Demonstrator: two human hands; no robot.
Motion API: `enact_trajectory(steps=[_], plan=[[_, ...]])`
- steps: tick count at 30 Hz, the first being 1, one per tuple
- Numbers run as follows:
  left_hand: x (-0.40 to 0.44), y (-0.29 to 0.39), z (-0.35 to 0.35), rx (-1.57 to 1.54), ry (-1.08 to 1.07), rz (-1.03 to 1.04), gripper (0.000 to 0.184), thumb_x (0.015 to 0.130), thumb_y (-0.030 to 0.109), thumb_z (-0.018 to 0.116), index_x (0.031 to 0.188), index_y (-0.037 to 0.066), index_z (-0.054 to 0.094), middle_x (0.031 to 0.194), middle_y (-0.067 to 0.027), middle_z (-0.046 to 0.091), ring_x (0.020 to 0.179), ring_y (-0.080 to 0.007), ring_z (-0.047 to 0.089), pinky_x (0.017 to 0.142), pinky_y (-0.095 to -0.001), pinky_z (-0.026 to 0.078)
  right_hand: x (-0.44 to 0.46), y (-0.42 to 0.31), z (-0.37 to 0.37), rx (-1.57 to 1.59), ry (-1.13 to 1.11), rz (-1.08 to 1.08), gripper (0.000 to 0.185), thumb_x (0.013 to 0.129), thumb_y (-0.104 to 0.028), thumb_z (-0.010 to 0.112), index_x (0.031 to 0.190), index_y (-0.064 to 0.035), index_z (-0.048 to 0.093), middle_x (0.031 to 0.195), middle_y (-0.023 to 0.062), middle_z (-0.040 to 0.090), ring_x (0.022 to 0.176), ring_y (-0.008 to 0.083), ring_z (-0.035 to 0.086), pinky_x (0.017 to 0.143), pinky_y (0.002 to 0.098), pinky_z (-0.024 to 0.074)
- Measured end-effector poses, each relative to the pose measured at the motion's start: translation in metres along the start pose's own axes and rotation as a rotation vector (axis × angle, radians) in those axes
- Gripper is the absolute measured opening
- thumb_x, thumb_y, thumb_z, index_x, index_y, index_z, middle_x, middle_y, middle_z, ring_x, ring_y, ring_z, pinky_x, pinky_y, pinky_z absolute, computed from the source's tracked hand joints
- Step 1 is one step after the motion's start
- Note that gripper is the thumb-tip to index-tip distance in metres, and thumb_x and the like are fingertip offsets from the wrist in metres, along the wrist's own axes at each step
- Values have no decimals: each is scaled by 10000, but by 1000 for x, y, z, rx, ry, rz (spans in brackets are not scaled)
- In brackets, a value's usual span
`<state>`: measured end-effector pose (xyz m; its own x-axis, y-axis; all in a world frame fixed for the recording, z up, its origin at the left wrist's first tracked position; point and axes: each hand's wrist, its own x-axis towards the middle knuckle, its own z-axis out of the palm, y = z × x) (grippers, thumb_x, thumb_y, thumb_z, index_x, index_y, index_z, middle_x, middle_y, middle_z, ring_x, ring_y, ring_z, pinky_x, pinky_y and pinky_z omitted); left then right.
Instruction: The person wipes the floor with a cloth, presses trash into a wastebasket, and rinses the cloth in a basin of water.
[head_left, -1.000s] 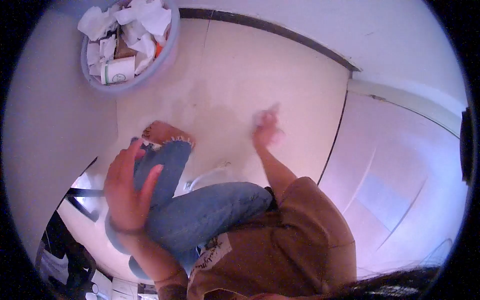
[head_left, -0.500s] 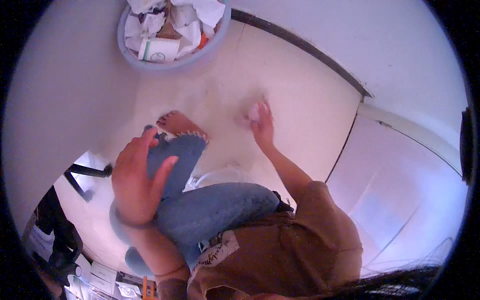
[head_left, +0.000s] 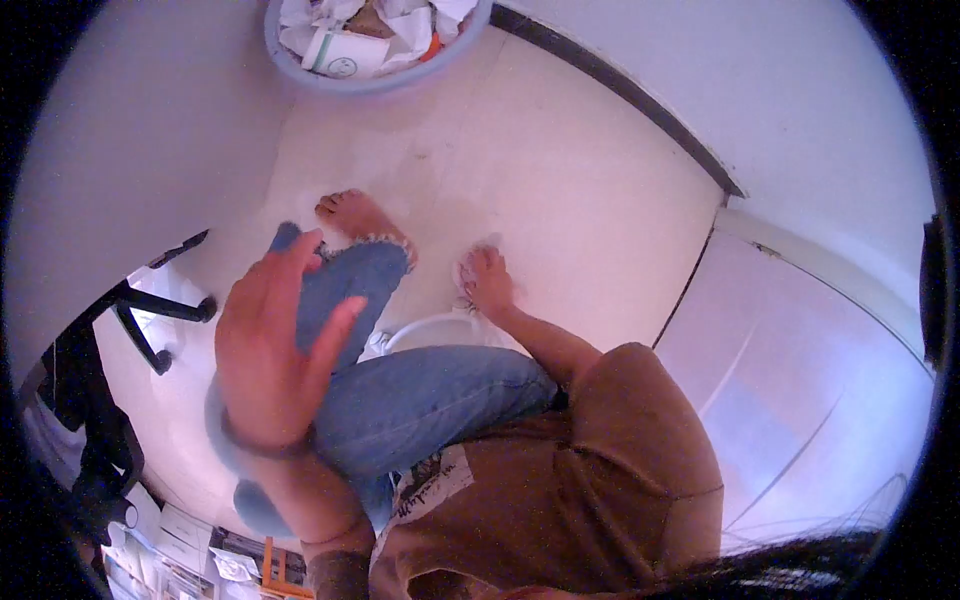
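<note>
My right hand (head_left: 487, 280) is down on the pale floor (head_left: 560, 180), its fingers bent over a crumpled white wipe (head_left: 464, 272). Most of the wipe is hidden beneath the palm and fingers. My left hand (head_left: 265, 350) hovers over the blue jeans (head_left: 430, 400) near the raised leg, thumb spread away from the fingers, with nothing in it. Just beyond the frayed jeans hem, a bare foot (head_left: 355, 212) rests on the floor. Between the knee and my right hand, the pale curved rim of a container (head_left: 432, 328) partly shows.
A round bin (head_left: 375, 88) full of paper waste stands at the top. A dark skirting strip (head_left: 620, 95) runs along the wall, with a pale cabinet door (head_left: 760, 350) at right. Black furniture legs (head_left: 150, 310) and shelves with an orange frame (head_left: 285, 575) lie at left.
My right hand has come back across the floor with the wipe, closer to the knee. The view has shifted, so the bin sits higher. My left hand stays open over the leg.
</note>
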<state>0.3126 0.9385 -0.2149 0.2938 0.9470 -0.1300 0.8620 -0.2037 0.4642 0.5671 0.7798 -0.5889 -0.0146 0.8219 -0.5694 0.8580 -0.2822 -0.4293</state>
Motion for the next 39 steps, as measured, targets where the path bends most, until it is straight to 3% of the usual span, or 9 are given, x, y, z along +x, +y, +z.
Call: enact_trajectory(steps=[6, 9, 13, 16, 20, 24, 29, 35, 39], plan=[[-8, 3, -1, -16, 84, 33, 498, 786, 284, 710, 1201, 66, 542, 973, -130, 624, 888, -333, 596, 758, -410, 468, 88, -72, -33, 275, 519, 66, 595, 743, -201, 712, 1264, -35, 478, 1249, 203, 471, 1097, 401, 493, 939, 434, 442], [-5, 11, -10, -51, 75, 55, 509, 780, 297, 714, 1201, 67, 543, 975, -134, 623, 890, -341, 593, 765, -413, 468, 106, -84, -55, 250, 647, -111, 572, 735, -205, 715, 1240, -36, 502, 1221, 201, 480, 1087, 393, 503, 919, 436, 444], [-6, 13, -14, 19, 117, 16, 520, 772, 317, 716, 1203, 74, 554, 991, -141, 624, 912, -345, 589, 784, -419, 471, 37, -49, -82, 114, 508, -200, 587, 747, -101, 658, 1294, -66, 446, 1221, 189, 453, 1104, 380, 503, 874, 433, 477], [-11, 17, -14, 11, 99, 12, 540, 758, 279, 727, 1225, 78, 546, 1017, -138, 631, 943, -335, 598, 820, -411, 472, -1, 11, -74, 201, 428, 161, 619, 750, -100, 633, 1335, -72, 431, 1266, 209, 420, 1146, 392, 470, 903, 452, 460], [-15, 14, -9, 39, 61, 46, 560, 750, 268, 732, 1238, 76, 537, 1033, -138, 631, 949, -335, 601, 831, -408, 472, 26, 41, -62, 51, 509, 274, 672, 756, -129, 649, 1374, -60, 394, 1334, 226, 388, 1209, 396, 417, 976, 455, 405], [-13, 10, -7, 35, 76, 23, 543, 779, 335, 712, 1233, 87, 547, 1063, -158, 614, 961, -352, 583, 812, -430, 467, 123, -9, -46, 15, 528, 32, 753, 769, -198, 696, 1411, -25, 341, 1430, 206, 365, 1272, 403, 369, 1097, 472, 260], [-5, 12, -18, -28, 61, -31, 562, 741, 254, 739, 1232, 66, 541, 1035, -127, 638, 961, -335, 601, 840, -412, 469, 145, -89, -111, 102, 430, -11, 623, 785, -168, 672, 1350, -42, 441, 1376, 158, 451, 1224, 342, 445, 1028, 417, 371], [-3, 23, -22, -58, -7, -20, 576, 729, 265, 746, 1225, 50, 545, 1054, -128, 643, 977, -342, 599, 851, -412, 470, 191, -52, -180, 491, 414, -62, 677, 736, -1, 608, 1385, -78, 428, 1349, 133, 506, 1200, 301, 510, 1001, 353, 409], [-7, 7, -18, 17, 10, -32, 597, 718, 280, 748, 1233, 58, 542, 1061, -125, 645, 984, -346, 598, 860, -418, 470, 269, -17, -127, 205, 418, -290, 639, 708, 17, 636, 1319, -111, 496, 1397, 122, 470, 1267, 284, 467, 1009, 350, 410]])
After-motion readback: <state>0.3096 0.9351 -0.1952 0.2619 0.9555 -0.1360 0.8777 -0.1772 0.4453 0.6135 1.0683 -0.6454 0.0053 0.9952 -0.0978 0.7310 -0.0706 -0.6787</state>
